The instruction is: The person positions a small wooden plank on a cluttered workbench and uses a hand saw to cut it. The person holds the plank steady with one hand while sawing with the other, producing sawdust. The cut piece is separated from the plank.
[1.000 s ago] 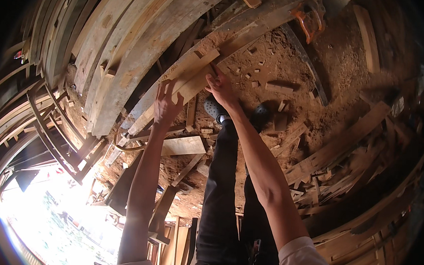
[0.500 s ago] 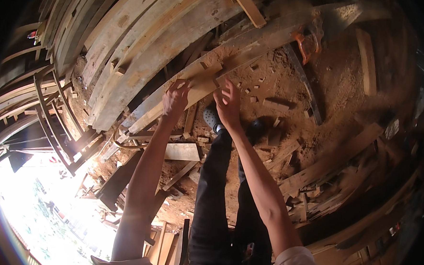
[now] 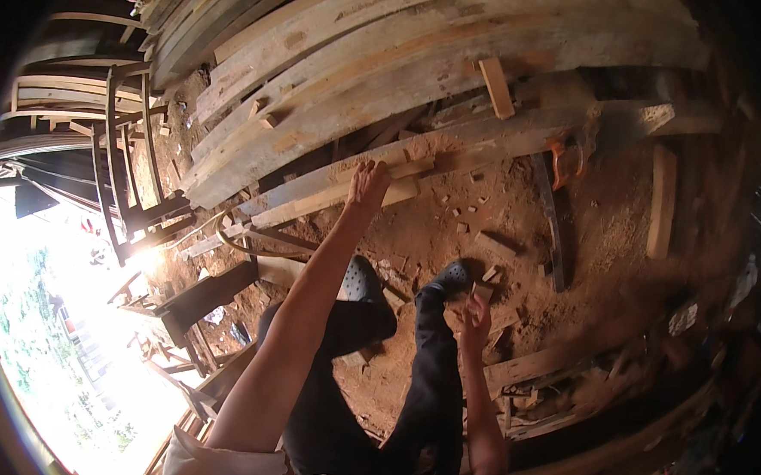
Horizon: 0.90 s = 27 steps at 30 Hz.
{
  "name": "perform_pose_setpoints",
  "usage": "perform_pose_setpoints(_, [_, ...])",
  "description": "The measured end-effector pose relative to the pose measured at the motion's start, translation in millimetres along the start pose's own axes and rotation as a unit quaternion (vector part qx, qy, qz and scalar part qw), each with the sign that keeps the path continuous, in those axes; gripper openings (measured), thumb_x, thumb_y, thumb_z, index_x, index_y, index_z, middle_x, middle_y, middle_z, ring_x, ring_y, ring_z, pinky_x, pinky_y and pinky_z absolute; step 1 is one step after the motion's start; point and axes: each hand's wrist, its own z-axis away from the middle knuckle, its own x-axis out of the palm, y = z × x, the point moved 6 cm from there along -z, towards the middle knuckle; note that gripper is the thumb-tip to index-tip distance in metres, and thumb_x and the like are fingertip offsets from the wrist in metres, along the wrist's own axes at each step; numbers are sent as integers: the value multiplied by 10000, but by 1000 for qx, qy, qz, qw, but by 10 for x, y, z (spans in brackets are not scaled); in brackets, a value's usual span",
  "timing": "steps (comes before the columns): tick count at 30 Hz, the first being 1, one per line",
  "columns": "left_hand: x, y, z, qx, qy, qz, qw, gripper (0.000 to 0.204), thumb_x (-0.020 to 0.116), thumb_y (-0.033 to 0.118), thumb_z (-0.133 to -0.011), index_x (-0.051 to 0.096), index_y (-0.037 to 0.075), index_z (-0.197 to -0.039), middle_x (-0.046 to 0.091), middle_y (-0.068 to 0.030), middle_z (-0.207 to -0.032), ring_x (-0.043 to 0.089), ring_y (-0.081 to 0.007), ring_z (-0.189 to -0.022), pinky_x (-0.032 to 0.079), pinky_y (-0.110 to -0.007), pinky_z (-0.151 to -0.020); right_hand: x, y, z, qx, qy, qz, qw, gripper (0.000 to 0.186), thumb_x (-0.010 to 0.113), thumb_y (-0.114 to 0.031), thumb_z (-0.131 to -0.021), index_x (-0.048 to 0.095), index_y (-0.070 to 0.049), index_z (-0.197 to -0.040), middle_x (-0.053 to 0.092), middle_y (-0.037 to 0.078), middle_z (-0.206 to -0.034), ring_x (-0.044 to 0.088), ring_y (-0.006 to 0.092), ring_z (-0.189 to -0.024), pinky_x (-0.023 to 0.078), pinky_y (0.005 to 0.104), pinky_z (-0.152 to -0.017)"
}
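Along the near edge of a dusty beam (image 3: 523, 142), straight ahead, spotted a pale wooden strip (image 3: 401, 191), laid flat. Traced its long axis right alongside the beam, slanting from near left to far right, crosswise to the legs (image 3: 329, 390). And on top of it, found the left hand (image 3: 369, 185), clearly the closer of the two: fingers close together, bent down over the wood, touching. Could not tell whether pinching or only pressing.

Over to the other side! Saw the right hand (image 3: 474, 321) well apart from the strip, lower and to the right, just beside the right leg. Made out fingers bent, loosely parted, and at the tips a small brown block (image 3: 482, 291). Gripped, or merely lined up behind? Could not tell.

Further out, caught a left clog (image 3: 362, 279) and a right clog (image 3: 456, 272) on the reddish ground (image 3: 609, 224). To the right, noticed a handsaw (image 3: 551, 229), orange handle (image 3: 565, 165) toward the beam. Beyond the beam, took in a broad stack of boards (image 3: 338, 63), with a short block (image 3: 496, 87) across its near edge. Far left, picked out a wooden frame (image 3: 109, 154) and, below, a glaring bright opening (image 3: 66, 333), too washed out to read.
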Motion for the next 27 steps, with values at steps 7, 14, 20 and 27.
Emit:
perform_pose_setpoints(7, [57,-40,-159,43,-65,-67,995,165,681,58,-826,729,118,-972,629,-93,-1100,576,-274,-1142,417,-398,-1027,-357,-204,392,64,10,-56,996,420,595,-193,-993,470,-92,-1381,527,128,-1248,605,240,-1084,551,392,-875])
perform_pose_setpoints(14, [-58,66,-519,13,-92,30,995,104,729,124,-823,713,60,-904,668,-171,-987,664,-338,-985,526,-453,-840,-507,-373,589,72,22,-72,995,461,597,-196,-985,435,-103,-1406,523,133,-1251,626,252,-1054,541,388,-876])
perform_pose_setpoints(20, [-225,404,-621,-12,-6,21,1000,45,701,31,-807,731,42,-839,708,-162,-922,708,-302,-895,574,-394,-722,-768,-158,761,92,31,-67,993,475,609,-250,-985,433,-92,-1397,513,151,-1259,639,276,-1029,557,398,-869])
perform_pose_setpoints(27, [-277,393,-471,-13,-78,58,995,104,686,112,-819,738,26,-845,709,-178,-908,706,-322,-863,577,-410,-734,-930,-24,798,92,38,-55,994,474,611,-261,-983,438,-88,-1389,495,149,-1264,630,268,-1012,566,420,-861])
